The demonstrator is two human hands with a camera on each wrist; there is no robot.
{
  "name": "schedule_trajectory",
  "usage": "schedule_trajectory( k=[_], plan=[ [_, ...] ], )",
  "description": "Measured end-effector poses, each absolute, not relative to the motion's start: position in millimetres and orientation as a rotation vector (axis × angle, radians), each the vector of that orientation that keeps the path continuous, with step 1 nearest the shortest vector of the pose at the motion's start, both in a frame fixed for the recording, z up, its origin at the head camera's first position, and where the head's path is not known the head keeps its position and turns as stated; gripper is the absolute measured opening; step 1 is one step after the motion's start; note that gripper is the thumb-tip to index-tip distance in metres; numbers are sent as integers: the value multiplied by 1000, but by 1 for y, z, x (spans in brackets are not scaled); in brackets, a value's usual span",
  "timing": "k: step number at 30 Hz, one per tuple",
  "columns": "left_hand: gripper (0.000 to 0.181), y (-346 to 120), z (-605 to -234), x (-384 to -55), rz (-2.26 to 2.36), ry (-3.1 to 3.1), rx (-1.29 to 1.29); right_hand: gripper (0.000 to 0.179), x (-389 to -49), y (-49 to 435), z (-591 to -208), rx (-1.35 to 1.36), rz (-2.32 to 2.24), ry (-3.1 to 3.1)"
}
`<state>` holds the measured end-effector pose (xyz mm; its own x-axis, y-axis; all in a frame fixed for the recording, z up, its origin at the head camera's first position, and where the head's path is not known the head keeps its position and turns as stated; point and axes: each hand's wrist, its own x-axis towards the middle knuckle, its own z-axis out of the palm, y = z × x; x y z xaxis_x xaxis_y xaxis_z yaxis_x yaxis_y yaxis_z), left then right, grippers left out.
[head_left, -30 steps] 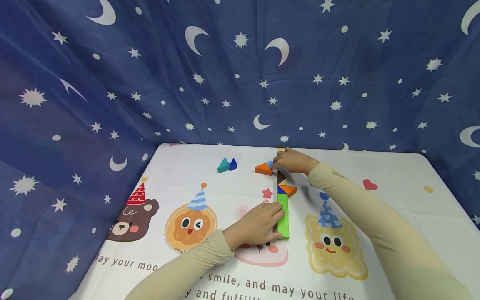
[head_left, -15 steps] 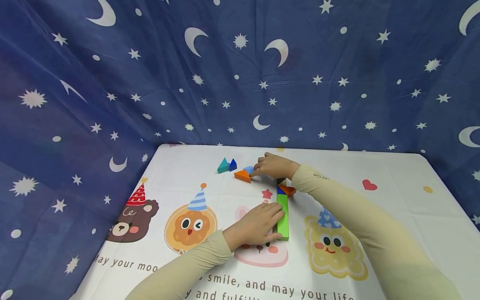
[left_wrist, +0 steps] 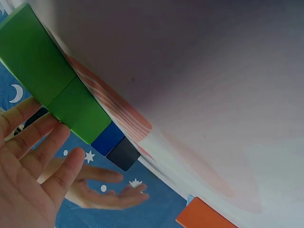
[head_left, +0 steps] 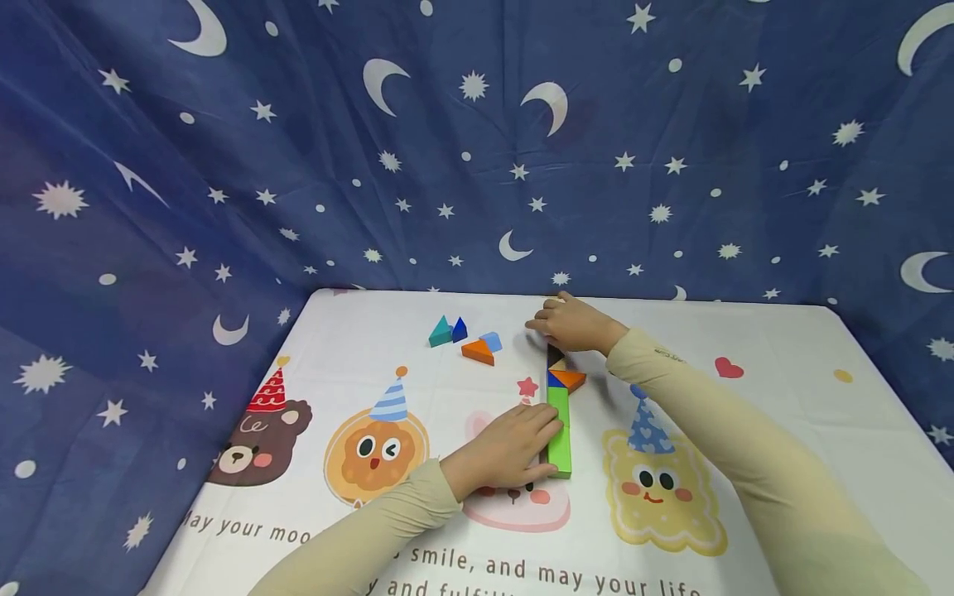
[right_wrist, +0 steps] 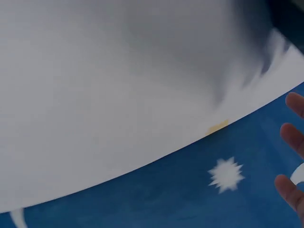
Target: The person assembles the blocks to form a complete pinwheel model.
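My left hand (head_left: 507, 447) rests beside two green blocks (head_left: 559, 439) laid end to end, with its straight fingers touching them. In the left wrist view, the green blocks (left_wrist: 47, 61) meet a blue block (left_wrist: 108, 139) and then a black block (left_wrist: 123, 154). An orange triangular block (head_left: 570, 380) sticks out to the right of that row, near a small tan piece (head_left: 561, 364). My right hand (head_left: 574, 323) hovers above the row's far end, fingers spread loosely around nothing visible. Left of it lie another orange triangular block (head_left: 478, 353) and a light blue block (head_left: 491, 340).
Farther left stand a teal triangular block (head_left: 440, 332) and a dark blue triangular block (head_left: 460, 331). A white tablecloth (head_left: 656, 331) with printed cartoon figures covers the table. Behind it hangs a blue curtain (head_left: 417, 182) with moons and stars.
My right hand has pushed the orange and light blue blocks leftward, let them be, and moved back right over the row's far end. My left hand has stayed at the green blocks.
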<state>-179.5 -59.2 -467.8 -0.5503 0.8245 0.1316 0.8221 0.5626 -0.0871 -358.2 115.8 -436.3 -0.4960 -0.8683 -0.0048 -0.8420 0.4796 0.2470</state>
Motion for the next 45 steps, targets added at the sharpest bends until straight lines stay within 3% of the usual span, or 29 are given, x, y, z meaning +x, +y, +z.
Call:
schedule_trajectory(
  k=[8,16,30,45],
  plan=[
    [50,-56,-469,-179,25,-2635,-1401,43,-353,157,-439,1317,-262,-2639],
    [55,-56,-469,-181,-30,-2704,-1396,53,-311,169,-434,1138,-109,-2672],
    [60,-59,-465,-187,-59,-2760,-1424,59,-229,160,-447,1217,-52,-2545],
    [49,-95,-454,-197,18,-2794,-1458,61,-186,155,-462,1314,-13,-2501]
  ],
)
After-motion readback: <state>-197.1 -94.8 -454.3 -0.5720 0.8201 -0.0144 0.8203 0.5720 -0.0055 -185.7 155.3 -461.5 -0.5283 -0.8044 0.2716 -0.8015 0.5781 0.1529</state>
